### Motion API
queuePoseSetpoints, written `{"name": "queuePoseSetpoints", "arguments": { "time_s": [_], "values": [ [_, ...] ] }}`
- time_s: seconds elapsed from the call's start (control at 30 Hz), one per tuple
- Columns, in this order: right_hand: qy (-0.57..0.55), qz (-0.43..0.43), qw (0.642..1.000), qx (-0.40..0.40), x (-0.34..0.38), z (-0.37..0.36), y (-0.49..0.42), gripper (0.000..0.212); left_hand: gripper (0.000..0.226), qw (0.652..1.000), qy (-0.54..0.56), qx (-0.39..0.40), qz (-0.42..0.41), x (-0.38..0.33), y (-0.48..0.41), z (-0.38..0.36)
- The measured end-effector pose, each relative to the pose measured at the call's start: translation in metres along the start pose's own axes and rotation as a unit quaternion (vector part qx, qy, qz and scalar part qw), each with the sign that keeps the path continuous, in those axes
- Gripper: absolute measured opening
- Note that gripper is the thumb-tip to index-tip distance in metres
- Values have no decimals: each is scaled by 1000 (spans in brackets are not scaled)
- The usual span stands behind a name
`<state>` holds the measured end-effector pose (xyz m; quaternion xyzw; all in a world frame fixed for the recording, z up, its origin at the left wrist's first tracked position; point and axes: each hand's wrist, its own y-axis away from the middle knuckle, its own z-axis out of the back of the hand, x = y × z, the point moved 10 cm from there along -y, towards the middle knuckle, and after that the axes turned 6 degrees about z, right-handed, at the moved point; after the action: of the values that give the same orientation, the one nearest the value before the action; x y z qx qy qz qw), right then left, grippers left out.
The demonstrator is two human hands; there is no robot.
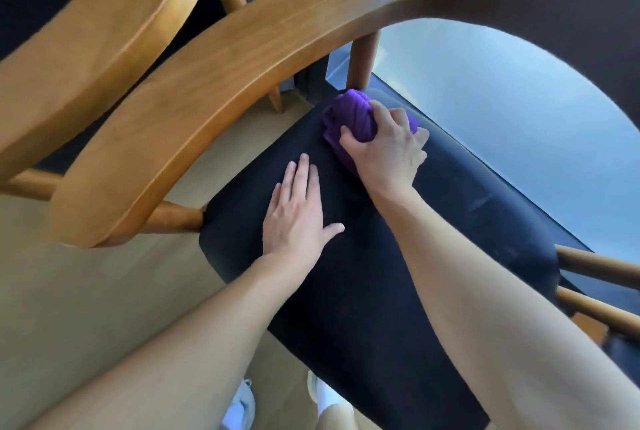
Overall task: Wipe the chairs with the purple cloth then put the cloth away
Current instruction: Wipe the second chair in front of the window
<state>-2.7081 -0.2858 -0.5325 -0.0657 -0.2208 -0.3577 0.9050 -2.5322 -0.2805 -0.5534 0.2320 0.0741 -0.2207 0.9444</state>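
Observation:
A wooden chair with a curved backrest (242, 58) and a black padded seat (374, 277) fills the view. My right hand (388, 149) is closed around a bunched purple cloth (349, 117) and presses it onto the far part of the seat, close to a wooden back post (362, 62). My left hand (298, 218) lies flat on the seat with fingers spread, a little nearer to me and to the left of the cloth. Part of the cloth is hidden under my right hand.
A second wooden chair (104, 24) stands close at the upper left. A large glass pane (502, 90) runs behind the seat on the right. Light wooden floor (69, 308) lies to the left. My white shoes (242, 405) show at the bottom.

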Motion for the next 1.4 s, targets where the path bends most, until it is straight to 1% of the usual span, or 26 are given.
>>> {"name": "queuePoseSetpoints", "arguments": {
  "time_s": [0.07, 0.13, 0.3, 0.4, 0.5, 0.57, 0.63, 0.7, 0.73, 0.77, 0.8, 0.83, 0.87, 0.9, 0.93, 0.97, 1.0, 1.03, 1.1, 1.13, 1.2, 1.23, 1.27, 1.37, 1.4],
  "values": [
    [-16, -21, 1000, 0, 1, 1, 0, 52, 100, 1000, 5, -8, 1, 19, 19, -2],
    [-32, -37, 999, 5, 8, -4, 11, 50, 102, 1000, 20, -9, 17, 40, 33, -4],
    [-14, 20, 1000, 14, 54, -29, 69, 48, 107, 999, 49, -1, 16, 59, 40, -1],
    [-24, -3, 999, 23, 60, -36, 88, 48, 104, 998, 53, -7, 16, 68, 43, 0],
    [-34, -8, 998, 55, 67, -42, 118, 48, 101, 998, 70, -7, 9, 79, 52, -5],
    [-44, -14, 996, 79, 73, -47, 140, 45, 94, 994, 111, 9, 13, 86, 56, -10],
    [-52, -16, 994, 97, 75, -46, 148, 44, 75, 987, 158, 8, 14, 92, 58, -9],
    [-64, -14, 990, 121, 75, -42, 143, 49, 46, 972, 231, -24, 22, 97, 58, 7],
    [-79, -10, 989, 127, 74, -38, 139, 53, 32, 957, 280, -55, 44, 103, 56, 17],
    [-102, -5, 987, 123, 73, -32, 136, 57, 22, 935, 336, -79, 82, 110, 53, 26],
    [-135, -5, 985, 111, 69, -25, 134, 56, 16, 904, 399, -90, 122, 115, 51, 32],
    [-168, -10, 981, 94, 65, -16, 132, 52, 12, 874, 455, -83, 150, 115, 46, 34],
    [-191, -22, 978, 75, 59, -10, 131, 47, 11, 850, 497, -71, 160, 112, 41, 33],
    [-195, -35, 978, 59, 51, -5, 130, 44, 12, 845, 508, -51, 158, 105, 37, 33],
    [-191, -44, 980, 47, 44, -1, 128, 38, 18, 857, 493, -30, 146, 97, 32, 32],
    [-185, -43, 981, 41, 38, 1, 126, 29, 27, 878, 459, -12, 135, 92, 29, 29],
    [-181, -40, 982, 47, 34, 1, 124, 25, 34, 900, 415, -7, 134, 92, 28, 27],
    [-173, -42, 982, 69, 29, -3, 123, 32, 37, 919, 368, -15, 141, 95, 29, 29],
    [-138, -82, 977, 138, 16, -15, 128, 53, 44, 939, 302, -50, 159, 104, 30, 36],
    [-116, -105, 973, 167, 10, -21, 132, 59, 50, 939, 291, -59, 176, 109, 31, 41],
    [-91, -113, 969, 198, 6, -24, 135, 65, 63, 934, 289, -56, 204, 114, 29, 44],
    [-101, -110, 968, 201, 6, -24, 134, 62, 64, 937, 279, -51, 205, 112, 28, 45],
    [-126, -110, 965, 201, 6, -23, 133, 55, 61, 943, 267, -48, 194, 107, 27, 46],
    [-190, -105, 956, 196, 8, -19, 131, 25, 38, 952, 264, -25, 153, 90, 25, 45],
    [-204, -89, 956, 189, 11, -17, 130, 18, 36, 954, 261, -15, 150, 86, 25, 44]
  ]
}}
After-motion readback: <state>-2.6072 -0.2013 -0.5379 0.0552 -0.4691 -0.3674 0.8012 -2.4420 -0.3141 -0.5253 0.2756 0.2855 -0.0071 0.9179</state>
